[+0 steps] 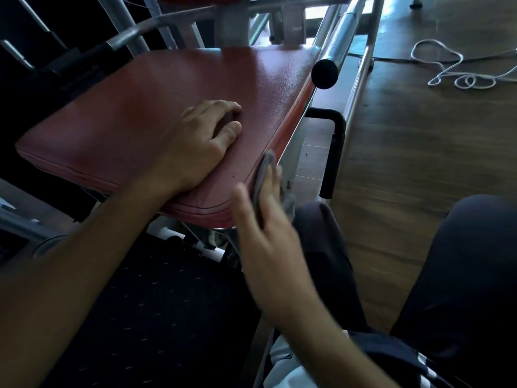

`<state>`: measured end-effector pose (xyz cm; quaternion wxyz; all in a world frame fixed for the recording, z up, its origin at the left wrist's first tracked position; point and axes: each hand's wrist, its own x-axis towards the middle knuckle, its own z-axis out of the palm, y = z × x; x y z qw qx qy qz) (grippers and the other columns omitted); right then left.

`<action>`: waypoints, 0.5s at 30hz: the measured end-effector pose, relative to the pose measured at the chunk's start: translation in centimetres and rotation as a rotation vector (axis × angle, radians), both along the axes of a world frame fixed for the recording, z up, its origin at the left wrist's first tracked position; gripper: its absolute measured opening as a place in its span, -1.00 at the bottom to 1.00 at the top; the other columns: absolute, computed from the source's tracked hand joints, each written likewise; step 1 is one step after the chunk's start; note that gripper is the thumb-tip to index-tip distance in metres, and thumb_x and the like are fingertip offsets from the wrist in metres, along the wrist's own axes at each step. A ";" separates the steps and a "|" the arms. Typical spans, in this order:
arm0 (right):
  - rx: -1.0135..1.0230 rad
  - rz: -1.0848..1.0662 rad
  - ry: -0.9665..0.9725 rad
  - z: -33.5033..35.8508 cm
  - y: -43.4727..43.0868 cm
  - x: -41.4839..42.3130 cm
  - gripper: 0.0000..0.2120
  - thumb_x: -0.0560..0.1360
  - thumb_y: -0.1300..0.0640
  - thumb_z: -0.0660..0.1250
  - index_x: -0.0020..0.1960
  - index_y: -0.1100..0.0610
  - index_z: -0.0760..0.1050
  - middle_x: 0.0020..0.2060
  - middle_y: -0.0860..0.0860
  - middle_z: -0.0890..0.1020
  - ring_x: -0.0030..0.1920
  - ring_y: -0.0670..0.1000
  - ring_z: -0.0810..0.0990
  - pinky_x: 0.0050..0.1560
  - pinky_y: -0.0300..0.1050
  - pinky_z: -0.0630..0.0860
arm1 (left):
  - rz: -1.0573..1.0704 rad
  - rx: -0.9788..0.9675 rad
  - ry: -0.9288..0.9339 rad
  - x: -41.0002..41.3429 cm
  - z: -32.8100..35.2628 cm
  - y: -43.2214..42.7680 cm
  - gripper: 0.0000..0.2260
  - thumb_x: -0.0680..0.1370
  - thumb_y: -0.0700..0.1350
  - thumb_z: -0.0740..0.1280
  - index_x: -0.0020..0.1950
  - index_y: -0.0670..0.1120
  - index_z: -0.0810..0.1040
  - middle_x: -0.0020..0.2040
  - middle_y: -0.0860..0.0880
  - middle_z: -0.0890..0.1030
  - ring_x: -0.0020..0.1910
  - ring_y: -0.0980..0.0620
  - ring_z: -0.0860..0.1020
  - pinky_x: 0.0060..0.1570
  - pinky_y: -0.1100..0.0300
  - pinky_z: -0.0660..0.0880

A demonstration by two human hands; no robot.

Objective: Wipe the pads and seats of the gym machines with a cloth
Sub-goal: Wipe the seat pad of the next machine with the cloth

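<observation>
- Across the middle of the head view lies the dark red, pebbled vinyl seat pad (156, 113), its long axis running from lower left to upper right, the rounded near corner pointing toward the person.
- Its surface looks worn and faintly glossy, with piped seams along the edges.
- Left hand (193, 144) rests flat on top of the pad, fingers loosely curled, its grip closed on nothing.
- Right hand (265, 217) presses a small grey cloth (264, 170) against the pad's right side edge, near the corner; fingers extended, the cloth pinned under them rather than clenched.
- Much of the cloth is hidden behind the fingers, and the right hand is motion-blurred.
- Silver metal machine frame (338, 37) is cut off at the top edge.
- White coiled cord (458, 77) lies on the brown wooden floor (405, 169), well apart.
</observation>
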<state>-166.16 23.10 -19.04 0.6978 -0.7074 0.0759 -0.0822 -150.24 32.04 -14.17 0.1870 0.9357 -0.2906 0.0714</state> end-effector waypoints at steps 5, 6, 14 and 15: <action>-0.025 0.008 0.052 0.6 -2.3 2.7 -0.37 0.58 -0.31 0.02 0.56 -0.24 -0.15 0.56 -0.26 -0.10 0.47 -0.29 -0.08 0.40 -0.26 -0.08 | 0.004 0.003 0.007 0.0 0.0 0.1 -0.54 0.56 0.16 0.10 0.43 0.10 0.43 0.41 0.10 0.47 0.37 -0.01 0.39 0.38 0.04 0.28; -0.026 -0.015 0.077 0.9 -3.3 3.8 -0.36 0.58 -0.33 0.01 0.56 -0.22 -0.14 0.56 -0.24 -0.08 0.52 -0.21 -0.05 0.42 -0.20 -0.05 | 0.006 0.004 0.010 0.0 0.1 0.0 -0.54 0.56 0.16 0.10 0.43 0.10 0.43 0.41 0.10 0.46 0.37 0.00 0.39 0.38 0.04 0.29; -0.043 0.001 0.094 0.9 -2.4 3.3 -0.28 0.53 -0.37 0.01 0.57 -0.22 -0.22 0.58 -0.19 -0.13 0.57 -0.10 -0.11 0.58 0.03 -0.05 | 0.005 -0.004 0.001 0.2 0.0 0.0 -0.54 0.55 0.17 0.11 0.41 0.11 0.44 0.40 0.11 0.48 0.35 0.00 0.41 0.38 0.04 0.30; -0.024 -0.047 0.123 1.4 -3.3 4.7 -0.28 0.55 -0.37 0.03 0.58 -0.18 -0.19 0.59 -0.15 -0.09 0.58 -0.07 -0.05 0.57 0.03 0.01 | 0.012 0.001 0.005 0.1 0.0 -0.1 -0.54 0.55 0.17 0.11 0.42 0.11 0.43 0.40 0.11 0.47 0.36 0.00 0.40 0.38 0.04 0.30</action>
